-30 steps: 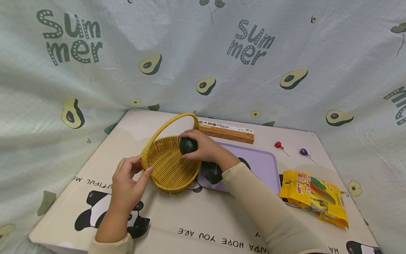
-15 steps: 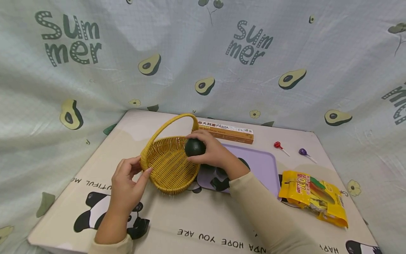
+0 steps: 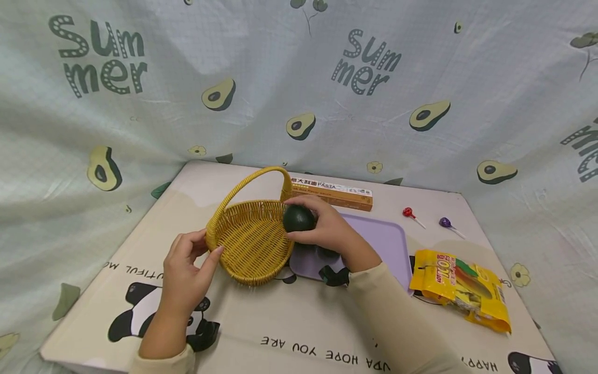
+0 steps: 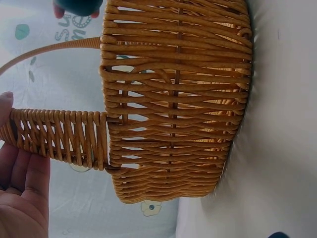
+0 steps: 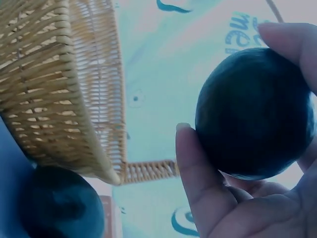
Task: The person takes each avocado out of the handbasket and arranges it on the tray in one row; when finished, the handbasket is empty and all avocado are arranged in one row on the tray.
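A yellow wicker basket [image 3: 254,246] with an arched handle stands on the table; its visible floor is bare. My left hand [image 3: 189,272] pinches the base of the handle at the near-left side, thumb in front and fingers behind, as the left wrist view also shows. My right hand [image 3: 327,228] holds a dark green, smooth, round fruit like an avocado [image 3: 299,218] between thumb and fingers, above the basket's right rim. Below it, a second dark green fruit [image 5: 62,206] sits beside the basket in the right wrist view; in the head view the right hand mostly hides it.
A lilac tray [image 3: 380,239] lies right of the basket, partly under the right arm. Behind it is a pasta box [image 3: 341,197]. Farther right are a red lollipop [image 3: 408,212], a purple lollipop [image 3: 446,223] and a yellow candy bag [image 3: 462,288]. A patterned cloth hangs behind.
My right hand has moved right with the dark green fruit, from over the basket's inside to its right rim. The left hand and the basket have stayed in place.
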Tool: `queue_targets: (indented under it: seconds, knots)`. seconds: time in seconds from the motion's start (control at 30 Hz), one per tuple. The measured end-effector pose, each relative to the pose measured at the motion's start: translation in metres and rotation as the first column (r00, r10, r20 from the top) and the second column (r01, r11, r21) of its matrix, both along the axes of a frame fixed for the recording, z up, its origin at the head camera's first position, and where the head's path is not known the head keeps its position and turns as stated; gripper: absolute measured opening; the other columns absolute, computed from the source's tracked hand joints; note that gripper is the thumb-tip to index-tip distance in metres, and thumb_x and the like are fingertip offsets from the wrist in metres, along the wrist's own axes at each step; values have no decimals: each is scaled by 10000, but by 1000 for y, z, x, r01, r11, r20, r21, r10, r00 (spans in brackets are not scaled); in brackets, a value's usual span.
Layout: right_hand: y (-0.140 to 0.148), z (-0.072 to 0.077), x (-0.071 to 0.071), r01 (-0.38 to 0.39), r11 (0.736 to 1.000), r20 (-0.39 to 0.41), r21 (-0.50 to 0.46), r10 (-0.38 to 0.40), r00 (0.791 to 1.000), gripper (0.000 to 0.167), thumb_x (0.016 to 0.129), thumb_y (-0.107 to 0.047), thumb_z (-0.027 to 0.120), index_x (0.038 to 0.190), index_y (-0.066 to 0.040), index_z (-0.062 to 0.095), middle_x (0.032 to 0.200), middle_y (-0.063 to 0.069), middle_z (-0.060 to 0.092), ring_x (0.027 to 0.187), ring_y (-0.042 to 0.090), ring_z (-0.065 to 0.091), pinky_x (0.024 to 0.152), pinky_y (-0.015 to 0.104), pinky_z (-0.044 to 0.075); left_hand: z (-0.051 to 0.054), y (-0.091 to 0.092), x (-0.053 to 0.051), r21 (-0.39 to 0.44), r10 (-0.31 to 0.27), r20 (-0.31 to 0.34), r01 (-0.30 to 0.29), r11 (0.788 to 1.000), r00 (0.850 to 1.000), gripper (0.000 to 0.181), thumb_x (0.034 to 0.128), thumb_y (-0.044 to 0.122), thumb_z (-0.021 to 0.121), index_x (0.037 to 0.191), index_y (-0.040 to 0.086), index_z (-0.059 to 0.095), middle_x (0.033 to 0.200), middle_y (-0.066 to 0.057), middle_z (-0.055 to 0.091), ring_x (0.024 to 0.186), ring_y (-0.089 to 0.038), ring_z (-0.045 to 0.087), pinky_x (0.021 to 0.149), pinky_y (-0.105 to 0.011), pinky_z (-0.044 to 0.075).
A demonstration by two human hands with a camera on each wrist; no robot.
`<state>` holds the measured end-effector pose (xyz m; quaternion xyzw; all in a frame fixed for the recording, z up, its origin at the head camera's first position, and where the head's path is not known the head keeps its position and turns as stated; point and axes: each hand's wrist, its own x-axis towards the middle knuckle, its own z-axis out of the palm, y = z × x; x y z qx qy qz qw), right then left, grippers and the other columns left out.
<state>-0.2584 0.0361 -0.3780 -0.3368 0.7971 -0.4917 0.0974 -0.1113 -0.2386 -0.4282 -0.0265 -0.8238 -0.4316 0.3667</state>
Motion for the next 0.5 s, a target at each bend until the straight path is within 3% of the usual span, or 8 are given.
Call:
queue_targets:
  seconds: [0.07, 0.27, 0.5]
  knots:
    - [6, 0, 1, 19, 1000, 2, -5, -19, 1000, 624, 775, -206, 904, 1334, -263, 634, 1438, -55, 547, 1190, 236, 606, 954, 439, 586, 0, 0, 0, -1, -5, -8, 5, 1000, 1000, 443, 827, -66, 807, 1227, -30, 622, 1106, -120, 610, 1040, 49, 586, 921, -43, 500]
    - [22, 0, 4, 80, 996, 109, -43, -75, 991, 567, 759, -210, 916, 1243, -298, 633, 1306, 2, 606, 1016, 293, 687, 851, 426, 620, -1, 0, -1, -6, -26, -54, 26, 1000, 998, 451, 811, -84, 813, 1218, -45, 624, 1099, -148, 611, 1039, 64, 580, 918, -44, 503]
    - [40, -5, 2, 101, 995, 53, 4, -101, 993, 524, 779, -214, 891, 1211, -285, 604, 1289, 16, 598, 1031, 298, 664, 891, 442, 587, -2, -2, -2, -7, -15, -36, 15, 1000, 999, 447, 816, -84, 808, 1220, -47, 620, 1102, -139, 610, 1032, 60, 581, 918, -39, 499]
